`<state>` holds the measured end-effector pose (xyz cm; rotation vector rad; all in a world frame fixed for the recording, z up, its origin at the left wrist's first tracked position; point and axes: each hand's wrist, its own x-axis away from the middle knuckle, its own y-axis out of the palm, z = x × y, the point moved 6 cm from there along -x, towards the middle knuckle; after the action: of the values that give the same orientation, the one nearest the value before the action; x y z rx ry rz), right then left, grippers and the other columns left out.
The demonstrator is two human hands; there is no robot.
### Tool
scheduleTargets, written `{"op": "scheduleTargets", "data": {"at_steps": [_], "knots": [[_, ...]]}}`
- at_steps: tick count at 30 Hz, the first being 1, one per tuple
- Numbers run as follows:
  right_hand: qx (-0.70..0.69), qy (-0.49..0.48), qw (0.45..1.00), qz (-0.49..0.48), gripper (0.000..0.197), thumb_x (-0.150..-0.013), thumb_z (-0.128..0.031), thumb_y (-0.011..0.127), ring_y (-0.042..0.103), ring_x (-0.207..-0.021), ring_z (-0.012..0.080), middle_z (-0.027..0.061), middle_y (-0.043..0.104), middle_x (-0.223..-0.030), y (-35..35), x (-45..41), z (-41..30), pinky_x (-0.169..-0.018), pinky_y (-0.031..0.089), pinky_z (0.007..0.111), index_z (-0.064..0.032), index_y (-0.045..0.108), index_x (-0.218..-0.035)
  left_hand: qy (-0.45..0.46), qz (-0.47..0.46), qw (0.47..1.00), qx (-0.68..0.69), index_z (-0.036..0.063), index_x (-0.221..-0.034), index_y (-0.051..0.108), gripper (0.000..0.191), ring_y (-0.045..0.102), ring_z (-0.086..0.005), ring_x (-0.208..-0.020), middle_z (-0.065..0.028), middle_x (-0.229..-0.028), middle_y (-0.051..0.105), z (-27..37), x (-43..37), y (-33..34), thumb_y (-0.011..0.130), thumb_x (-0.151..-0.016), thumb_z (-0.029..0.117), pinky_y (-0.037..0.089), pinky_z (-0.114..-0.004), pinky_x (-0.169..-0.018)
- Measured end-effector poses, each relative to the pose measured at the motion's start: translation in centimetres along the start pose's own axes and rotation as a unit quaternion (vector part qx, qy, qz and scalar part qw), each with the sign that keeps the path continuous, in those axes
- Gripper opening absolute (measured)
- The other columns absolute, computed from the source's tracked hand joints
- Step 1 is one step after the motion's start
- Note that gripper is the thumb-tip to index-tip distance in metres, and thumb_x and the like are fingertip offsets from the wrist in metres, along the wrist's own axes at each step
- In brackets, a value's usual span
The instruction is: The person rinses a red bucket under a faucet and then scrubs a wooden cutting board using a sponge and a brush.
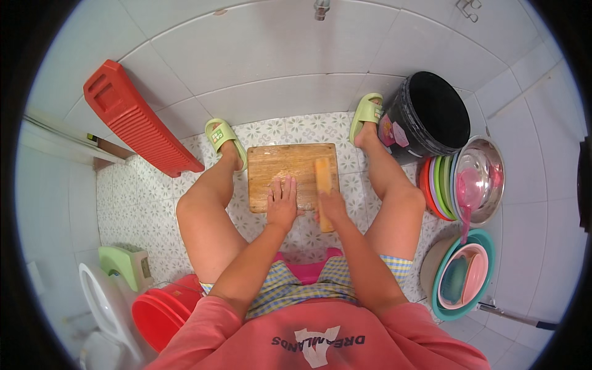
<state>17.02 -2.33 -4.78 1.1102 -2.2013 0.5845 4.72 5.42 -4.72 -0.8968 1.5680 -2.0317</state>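
Between my feet is a rectangular wooden board, wet on its surface, with small dark marks near its corners. My left hand lies palm down on its near edge, fingers stretched out and holding nothing. Pale suds or wet residue show just beyond the fingertips. In my right hand is a long, yellowish wooden-looking block, gripped toward its near end. It lies lengthwise along the board's right side and juts past the near edge. Its underside is hidden, so I cannot tell whether it is a brush.
A red plastic washboard leans at the left. To the right stand a black bucket, stacked basins with a pink dipper, and a teal basin. Red buckets and a green stool sit at the lower left.
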Motion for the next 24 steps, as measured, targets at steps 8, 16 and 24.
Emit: {"op": "scheduleTargets", "data": {"at_steps": [8, 16, 24], "knots": [[-0.047, -0.025, 0.998, 0.016, 0.021, -0.089, -0.018, 0.048, 0.057, -0.040, 0.0247, 0.0168, 0.057, -0.058, 0.5, -0.2, -0.4, -0.035, 0.045, 0.038, 0.0035, 0.052, -0.088, -0.003, 0.019, 1.000, -0.006, 0.0076, -0.143, 0.018, 0.099, 0.015, -0.0306, -0.137, -0.0056, -0.151, 0.013, 0.6, -0.3, 0.5, 0.073, -0.067, 0.040, 0.025, -0.049, -0.106], [0.045, -0.042, 0.998, -0.024, 0.024, -0.090, -0.019, 0.046, 0.055, -0.038, 0.0245, 0.0149, 0.053, -0.053, 1.6, -2.4, 2.1, -0.034, 0.044, 0.037, 0.0049, 0.048, -0.093, 0.007, 0.017, 0.999, -0.045, 0.0061, -0.142, 0.021, 0.094, 0.018, -0.0290, -0.137, -0.0077, -0.150, 0.017, 1.1, -0.8, -0.2, 0.072, -0.070, 0.039, 0.027, -0.048, -0.103], [-0.032, -0.024, 0.999, 0.004, 0.023, -0.090, -0.019, 0.048, 0.054, -0.037, 0.0252, 0.0162, 0.055, -0.056, -0.5, -0.5, 0.0, -0.033, 0.043, 0.038, 0.0042, 0.050, -0.092, -0.016, -0.002, 0.999, 0.032, 0.0042, -0.142, 0.021, 0.093, 0.020, -0.0307, -0.136, -0.0093, -0.149, 0.019, 0.6, -0.4, -0.8, 0.070, -0.071, 0.040, 0.026, -0.047, -0.103]]}}
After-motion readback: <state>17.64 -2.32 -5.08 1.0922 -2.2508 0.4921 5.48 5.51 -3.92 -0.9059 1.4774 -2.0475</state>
